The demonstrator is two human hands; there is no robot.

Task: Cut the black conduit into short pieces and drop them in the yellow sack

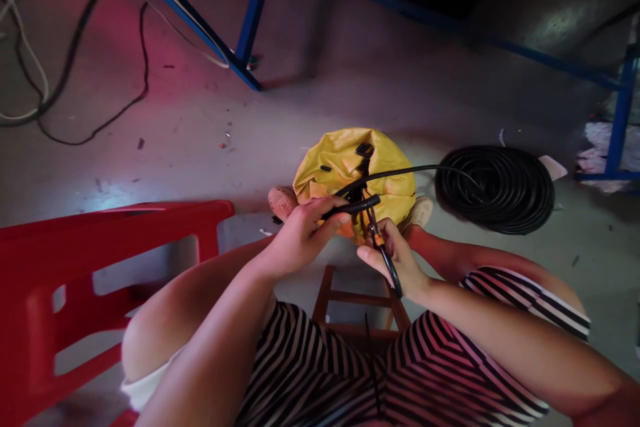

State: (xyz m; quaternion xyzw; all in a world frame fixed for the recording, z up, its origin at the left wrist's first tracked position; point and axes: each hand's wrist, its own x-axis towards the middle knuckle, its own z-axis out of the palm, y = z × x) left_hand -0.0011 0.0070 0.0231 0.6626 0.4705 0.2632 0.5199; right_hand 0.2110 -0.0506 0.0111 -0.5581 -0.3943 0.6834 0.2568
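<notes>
My left hand (306,232) pinches a short end of black corrugated tubing (364,205) between thumb and fingers. In my right hand (400,260) is a hand cutter (390,268) with a black handle and orange near its pivot; whether it is scissors or pliers I cannot tell. Its jaws point up, close to the tubing end. Below both hands a yellow bag (387,147) stands open between the feet, with small black pieces on it. A black line of tubing (400,172) runs from beside my left hand to a large black coil (500,187) on the floor.
A red plastic stool (115,233) stands at the left, and a small wooden stool (345,297) is between the legs. A blue metal frame (255,7) crosses the far side. Loose cables (145,67) lie at the upper left, and white crumpled material (597,147) at the right.
</notes>
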